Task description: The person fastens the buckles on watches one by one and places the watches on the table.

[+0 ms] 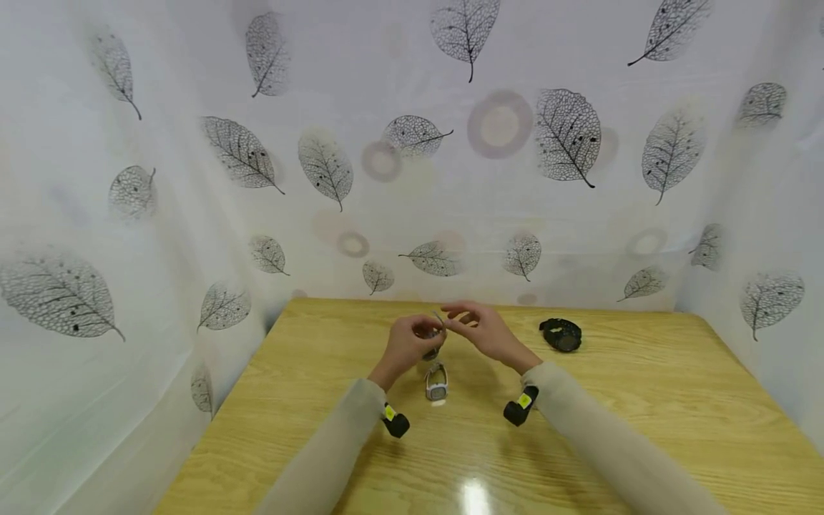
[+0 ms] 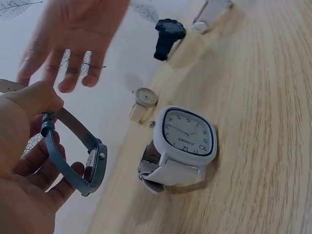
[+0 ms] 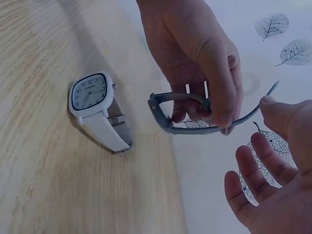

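My left hand (image 1: 408, 342) holds up a grey-blue strap watch (image 2: 97, 168), its thumb and fingers pinching the band close to the buckle. The watch's case hangs edge-on below the fingers, its buckled band forming a loop. At the free end of the strap is my right hand (image 1: 486, 330), its thumb against the strap tip and its other fingers spread. Below the hands a white watch (image 1: 437, 390) with a rounded square dial stands on the wooden table (image 1: 309, 429), its strap curved behind the case.
A black watch (image 1: 561, 335) lies at the back right of the table. In the left wrist view a small round watch (image 2: 145, 97) with a pale strap sits beyond the white one. A leaf-patterned curtain (image 1: 412, 214) hangs around the table's back and sides.
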`<state>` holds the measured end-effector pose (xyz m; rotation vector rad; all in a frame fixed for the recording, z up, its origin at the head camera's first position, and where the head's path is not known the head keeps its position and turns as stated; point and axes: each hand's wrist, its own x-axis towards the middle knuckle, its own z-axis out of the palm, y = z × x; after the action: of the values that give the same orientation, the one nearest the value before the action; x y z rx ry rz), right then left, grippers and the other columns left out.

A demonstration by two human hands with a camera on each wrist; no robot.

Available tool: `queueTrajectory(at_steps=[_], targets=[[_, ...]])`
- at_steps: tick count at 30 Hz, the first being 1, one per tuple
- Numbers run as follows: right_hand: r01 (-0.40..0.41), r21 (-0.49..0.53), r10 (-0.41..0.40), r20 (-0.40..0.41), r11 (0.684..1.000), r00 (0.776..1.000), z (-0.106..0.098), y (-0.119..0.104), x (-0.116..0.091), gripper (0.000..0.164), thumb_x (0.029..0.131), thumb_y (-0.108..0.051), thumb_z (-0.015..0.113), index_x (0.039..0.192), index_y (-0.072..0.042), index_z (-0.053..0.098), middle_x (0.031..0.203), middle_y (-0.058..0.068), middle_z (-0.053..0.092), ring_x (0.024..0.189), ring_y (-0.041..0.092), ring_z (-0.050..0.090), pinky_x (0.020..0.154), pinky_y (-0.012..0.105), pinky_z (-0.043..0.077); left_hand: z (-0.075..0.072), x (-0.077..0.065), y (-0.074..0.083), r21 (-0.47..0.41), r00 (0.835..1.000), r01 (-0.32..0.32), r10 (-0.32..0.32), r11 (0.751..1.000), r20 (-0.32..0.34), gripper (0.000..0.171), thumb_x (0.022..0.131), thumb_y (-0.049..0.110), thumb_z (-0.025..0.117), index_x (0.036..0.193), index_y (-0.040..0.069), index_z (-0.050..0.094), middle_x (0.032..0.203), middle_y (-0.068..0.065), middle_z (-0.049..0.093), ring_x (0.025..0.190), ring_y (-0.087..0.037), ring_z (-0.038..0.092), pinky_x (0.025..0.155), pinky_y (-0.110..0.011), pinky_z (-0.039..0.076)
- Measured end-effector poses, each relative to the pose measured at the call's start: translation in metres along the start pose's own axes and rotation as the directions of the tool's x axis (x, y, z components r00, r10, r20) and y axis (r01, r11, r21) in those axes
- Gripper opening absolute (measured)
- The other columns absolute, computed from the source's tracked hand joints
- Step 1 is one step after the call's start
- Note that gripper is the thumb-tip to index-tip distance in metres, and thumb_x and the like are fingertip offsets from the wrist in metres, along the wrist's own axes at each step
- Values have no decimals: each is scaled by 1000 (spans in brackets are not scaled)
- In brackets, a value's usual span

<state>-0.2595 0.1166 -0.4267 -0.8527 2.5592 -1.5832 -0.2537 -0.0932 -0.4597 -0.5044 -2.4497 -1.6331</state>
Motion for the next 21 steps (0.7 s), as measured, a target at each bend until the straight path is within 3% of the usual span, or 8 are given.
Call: queueTrajectory(at_steps=[6,13,21], targets=[[-3,-37,4,44,999,999,0,-4,3,33,102,-28,67,132,-13,69,128,8,65,105,28,65,86,43,57,3,-1,0,55,1000,-10,11,998,-4,13,89,17,82,100,11,80,84,0,73,75,-11,65,70,-29,58],[6,-39,-5,22,999,1000,1,0,4,33,103,-29,66,127,-8,70,122,6,70,103,24,67,86,43,57,0,-3,-2,54,1000,-20,18,998,21,18,91,23,81,103,10,81,91,-1,76,79,-13,69,72,-28,59],[-16,85,16,5,996,1000,0,6,0,30,103,-24,66,128,-7,68,119,16,71,101,35,70,84,47,60,-4,-7,-6,44,998,-36,33,998,60,18,90,17,82,107,10,80,95,-3,76,79,-11,69,71,-27,59]])
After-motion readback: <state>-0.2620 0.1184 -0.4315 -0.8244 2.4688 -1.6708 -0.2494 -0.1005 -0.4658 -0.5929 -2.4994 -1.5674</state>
